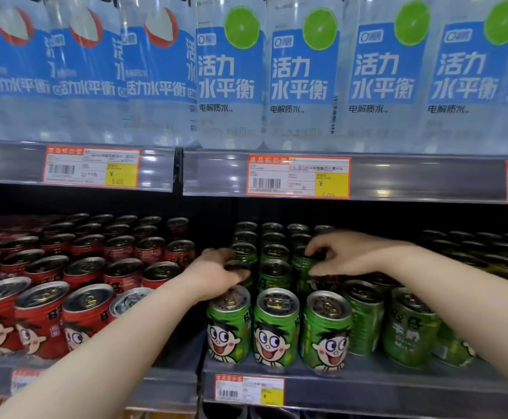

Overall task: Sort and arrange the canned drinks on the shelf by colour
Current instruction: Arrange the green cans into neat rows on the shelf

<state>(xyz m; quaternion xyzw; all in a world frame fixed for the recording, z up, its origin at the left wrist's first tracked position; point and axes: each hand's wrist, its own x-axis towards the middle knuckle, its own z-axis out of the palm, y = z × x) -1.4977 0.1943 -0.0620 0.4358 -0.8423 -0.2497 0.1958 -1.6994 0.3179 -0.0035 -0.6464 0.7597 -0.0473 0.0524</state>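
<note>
Red cans point(41, 316) with a cartoon face fill the left half of the lower shelf in several rows. Green cans point(275, 325) with the same face fill the right half. My left hand point(216, 272) reaches over the gap between them, and its curled fingers grip the top of a green can point(242, 269) in the second row. Further right, my right hand point(343, 252) pinches the top of another green can point(302, 264), thumb below and fingers above. Both held cans are mostly hidden by the hands and by the front row.
The shelf above carries tall clear bottles with blue labels point(304, 71), its price-tag rail point(298, 176) overhanging the cans. The lower shelf's front edge point(367, 391) holds price tags. Dark cans point(473, 243) stand at the far right, in shadow.
</note>
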